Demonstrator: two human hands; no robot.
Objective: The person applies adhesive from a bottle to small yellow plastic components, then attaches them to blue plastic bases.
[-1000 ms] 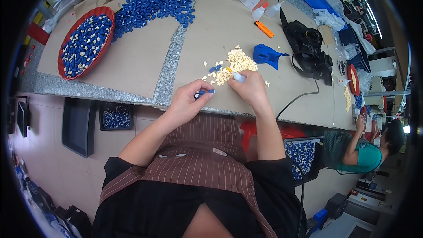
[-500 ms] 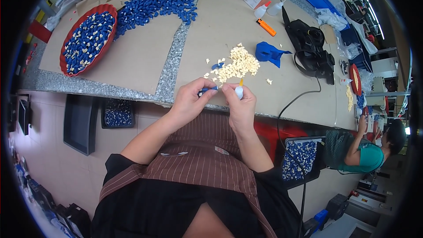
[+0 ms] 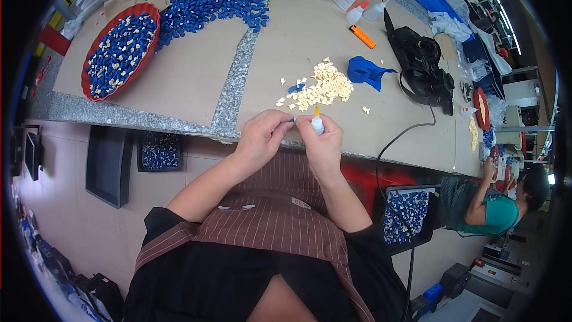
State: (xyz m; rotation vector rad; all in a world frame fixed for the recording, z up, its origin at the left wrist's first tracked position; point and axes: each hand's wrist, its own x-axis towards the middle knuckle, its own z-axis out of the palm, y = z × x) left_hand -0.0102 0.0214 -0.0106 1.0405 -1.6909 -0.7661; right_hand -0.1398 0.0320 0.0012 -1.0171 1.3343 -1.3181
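Above the table's near edge my two hands meet, fingertips touching or almost so. My left hand (image 3: 262, 136) is closed around a small blue piece (image 3: 292, 120), of which only an end shows between the fingers. In my right hand (image 3: 323, 146) a small white glue bottle (image 3: 317, 126) with a yellow tip points away from me; the thumb and forefinger pinch beside the blue piece, and whatever is between them is too small to make out. Just beyond the hands lies a heap of small cream-coloured pieces (image 3: 326, 85), with a blue piece (image 3: 296, 88) at its left edge.
A red scalloped bowl (image 3: 156, 21) of mixed blue and cream pieces stands left, beside a spread of blue pieces (image 3: 214, 5). Blue cloth (image 3: 364, 71), an orange lighter-shaped item (image 3: 362, 36), white bottles (image 3: 374, 11) and a black strapped device (image 3: 417, 53) lie right. A co-worker (image 3: 499, 207) sits far right.
My hands have drawn closer together, and the glue bottle has shifted slightly left. The blue piece, plainer before, is now mostly covered by my left fingers.
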